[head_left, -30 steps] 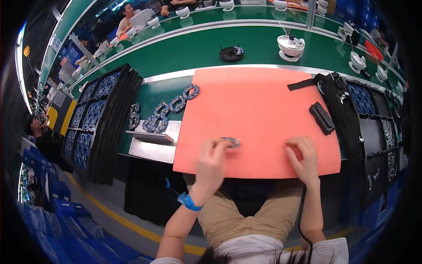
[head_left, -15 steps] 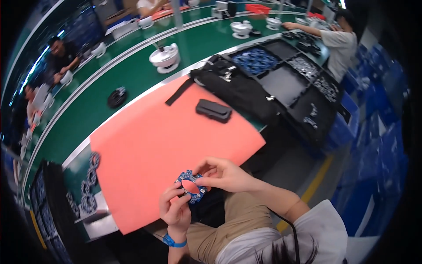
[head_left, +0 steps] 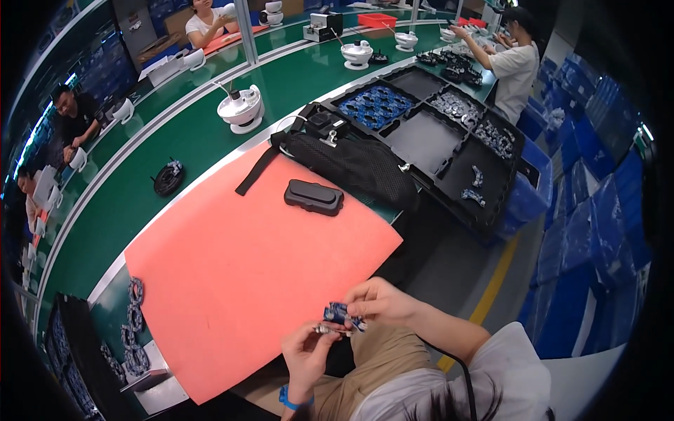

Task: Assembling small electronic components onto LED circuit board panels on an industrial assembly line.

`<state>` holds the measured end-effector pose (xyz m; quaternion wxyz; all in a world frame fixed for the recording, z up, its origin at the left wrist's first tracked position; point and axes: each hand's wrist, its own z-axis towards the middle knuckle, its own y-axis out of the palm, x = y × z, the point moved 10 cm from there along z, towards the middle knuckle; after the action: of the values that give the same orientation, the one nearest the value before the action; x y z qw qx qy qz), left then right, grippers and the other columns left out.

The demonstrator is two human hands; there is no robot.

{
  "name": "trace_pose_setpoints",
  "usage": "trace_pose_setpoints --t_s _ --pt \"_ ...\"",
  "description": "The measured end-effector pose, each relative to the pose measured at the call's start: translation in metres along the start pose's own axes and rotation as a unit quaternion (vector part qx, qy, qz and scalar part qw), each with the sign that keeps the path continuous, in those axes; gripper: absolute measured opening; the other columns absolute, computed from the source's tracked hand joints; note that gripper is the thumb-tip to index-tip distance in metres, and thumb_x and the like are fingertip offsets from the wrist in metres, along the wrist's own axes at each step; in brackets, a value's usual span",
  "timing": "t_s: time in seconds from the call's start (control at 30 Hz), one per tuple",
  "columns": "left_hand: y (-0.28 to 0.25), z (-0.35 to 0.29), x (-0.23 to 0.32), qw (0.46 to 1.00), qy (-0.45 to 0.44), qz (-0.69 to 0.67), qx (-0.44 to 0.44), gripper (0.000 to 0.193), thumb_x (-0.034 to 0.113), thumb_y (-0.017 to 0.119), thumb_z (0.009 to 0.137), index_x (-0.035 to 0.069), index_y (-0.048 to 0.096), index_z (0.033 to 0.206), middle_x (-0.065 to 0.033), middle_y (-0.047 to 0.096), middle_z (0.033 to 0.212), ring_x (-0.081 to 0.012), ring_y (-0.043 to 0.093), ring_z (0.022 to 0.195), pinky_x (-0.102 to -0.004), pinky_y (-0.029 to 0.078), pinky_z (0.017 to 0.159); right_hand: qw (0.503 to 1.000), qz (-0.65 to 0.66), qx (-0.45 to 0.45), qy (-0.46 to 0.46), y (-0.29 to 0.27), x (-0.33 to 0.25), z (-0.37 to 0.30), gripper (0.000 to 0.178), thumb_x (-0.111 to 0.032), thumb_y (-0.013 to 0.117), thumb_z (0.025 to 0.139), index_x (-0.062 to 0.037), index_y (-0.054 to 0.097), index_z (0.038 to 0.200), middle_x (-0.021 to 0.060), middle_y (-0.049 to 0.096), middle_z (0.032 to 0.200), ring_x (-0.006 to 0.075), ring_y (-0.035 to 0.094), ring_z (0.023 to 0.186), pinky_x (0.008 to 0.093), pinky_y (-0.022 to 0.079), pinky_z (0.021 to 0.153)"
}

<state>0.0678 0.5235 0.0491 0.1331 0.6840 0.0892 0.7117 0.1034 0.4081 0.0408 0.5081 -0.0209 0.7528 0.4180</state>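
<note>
Pink mat (head_left: pixel 246 288) on a green bench (head_left: pixel 112 303) here, and my left hand (head_left: pixel 305 356) and right hand (head_left: pixel 380 302) are both pinching a blue circuit board (head_left: pixel 336 313) near the mat's edge.

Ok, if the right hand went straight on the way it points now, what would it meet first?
The blue circuit board, which the right hand is touching; beyond it, the line seems to run over the pink mat, though depth is unclear.

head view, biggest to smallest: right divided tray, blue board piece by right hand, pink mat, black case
1. Pink mat
2. Right divided tray
3. Black case
4. Blue board piece by the right hand, counting only what shows
</note>
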Motion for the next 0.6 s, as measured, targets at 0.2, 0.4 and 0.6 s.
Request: trace_pose_setpoints --t_s 0.2,0.4,0.6 --pt "0.001 0.000 0.026 0.989 0.020 0.122 0.079 0.020 -0.007 0.065 0.079 -0.003 0.053 0.094 -0.0095 0.063 0.083 -0.0122 0.062 0.075 -0.0227 0.050 0.067 0.987 0.031 -0.055 -0.148 0.012 -0.032 0.000 0.009 -0.002 0.061 0.085 -0.0007 0.063 0.094 0.0087 0.059 0.103 0.0130 0.058 0.094 0.0279 0.046 0.085" --pt "0.022 0.000 0.026 0.952 0.066 0.296 -0.035 0.022 -0.005 0.066 0.079 -0.004 0.053 0.097 -0.0097 0.064 0.086 -0.0121 0.062 0.080 -0.0234 0.050 0.071 0.953 -0.267 0.005 -0.144 0.021 -0.063 -0.015 0.013 0.001 0.070 0.076 0.0022 0.069 0.089 0.0096 0.064 0.094 0.0134 0.063 0.082 0.0238 0.051 0.073" --pt "0.019 0.006 0.044 0.975 0.085 0.204 0.029 0.031 -0.008 0.054 0.083 -0.001 0.048 0.113 -0.0128 0.060 0.101 -0.0181 0.059 0.093 -0.0288 0.047 0.084 0.793 -0.323 0.364 -0.367 -0.074 -0.192 -0.088 0.004 -0.004 0.066 0.082 0.0002 0.065 0.083 0.0033 0.065 0.079 0.0074 0.058 0.072 0.0208 0.046 0.064"
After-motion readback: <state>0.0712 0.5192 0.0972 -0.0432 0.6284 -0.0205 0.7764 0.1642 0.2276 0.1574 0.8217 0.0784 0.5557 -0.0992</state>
